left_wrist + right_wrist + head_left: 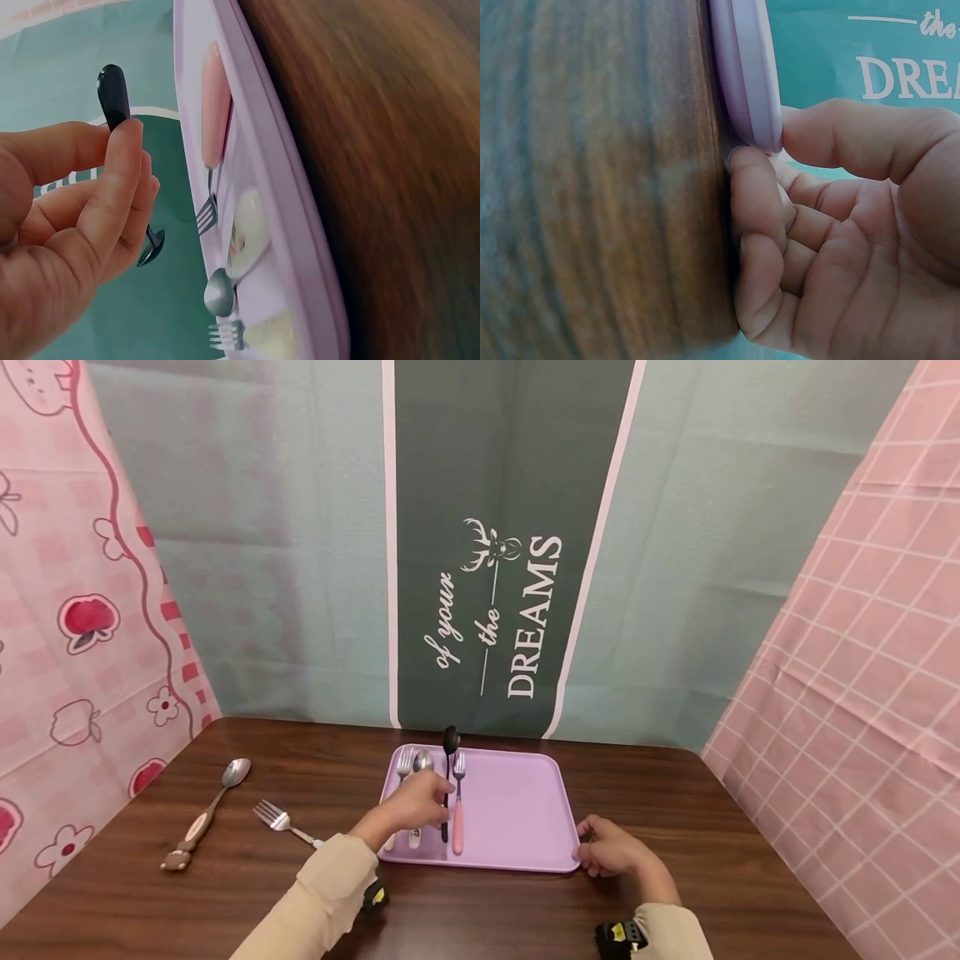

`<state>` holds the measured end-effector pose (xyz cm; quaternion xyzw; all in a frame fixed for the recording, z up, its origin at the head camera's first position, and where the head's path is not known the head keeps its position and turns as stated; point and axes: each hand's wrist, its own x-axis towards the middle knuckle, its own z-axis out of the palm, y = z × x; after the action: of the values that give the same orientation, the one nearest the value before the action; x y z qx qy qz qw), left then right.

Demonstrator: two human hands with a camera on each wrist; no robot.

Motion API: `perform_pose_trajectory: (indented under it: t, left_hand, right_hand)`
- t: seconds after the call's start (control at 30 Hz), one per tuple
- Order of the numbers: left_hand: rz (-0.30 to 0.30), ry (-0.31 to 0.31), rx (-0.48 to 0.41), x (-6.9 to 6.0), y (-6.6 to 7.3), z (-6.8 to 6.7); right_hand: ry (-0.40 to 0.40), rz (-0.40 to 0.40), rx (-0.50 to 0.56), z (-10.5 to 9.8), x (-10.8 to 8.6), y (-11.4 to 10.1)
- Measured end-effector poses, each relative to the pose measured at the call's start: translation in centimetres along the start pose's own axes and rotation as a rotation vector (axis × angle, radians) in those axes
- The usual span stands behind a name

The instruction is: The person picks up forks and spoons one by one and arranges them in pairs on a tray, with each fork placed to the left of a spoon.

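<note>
My left hand [415, 802] pinches a black spoon [451, 741] by its handle over the left part of a lilac tray [517, 810]. In the left wrist view, thumb and fingers close on the handle, clear of the tray. Just right of that spoon, a fork with a pink handle [458, 828] lies on the tray. Partly behind my left hand, a pale-handled spoon [423, 761] and a pale-handled fork [405, 762] lie side by side near the tray's left edge. My right hand [611, 847] grips the tray's front right corner, thumb on the rim and fingers curled below.
On the brown table [480, 914], left of the tray, lie a spoon with a brown figure on its handle [198, 831] and another fork [273, 815], its handle end behind my left sleeve. Fabric hangings [322, 568] enclose the back and both sides.
</note>
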<state>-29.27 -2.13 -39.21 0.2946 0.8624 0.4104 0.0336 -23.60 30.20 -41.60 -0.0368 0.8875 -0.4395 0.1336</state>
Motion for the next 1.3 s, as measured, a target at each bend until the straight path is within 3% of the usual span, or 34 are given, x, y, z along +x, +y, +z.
perform_pose_trajectory:
  t: [0.3, 0.53, 0.8, 1.13, 1.3]
  left_hand:
    - [0.037, -0.02, 0.004, 0.7, 0.1, 1.6]
    - [0.073, -0.016, 0.082, 1.1, 0.4, 2.7]
    - [-0.022, -0.069, 0.006, 0.9, 0.7, 3.6]
    - [-0.064, -0.101, -0.055, 1.4, 1.3, 4.1]
    - [-0.079, -0.107, -0.031, 1.5, 1.6, 4.1]
  right_hand:
    - [-0.007, 0.011, 0.012, 0.2, -0.1, 0.0]
    - [0.001, 0.021, 0.014, 0.3, -0.1, 0.0]
    - [-0.003, 0.018, 0.013, 0.1, -0.1, -0.1]
    - [0.0, 0.011, -0.001, 0.0, -0.1, -0.1]
    - [0.01, 0.015, -0.011, 0.0, -0.1, -0.2]
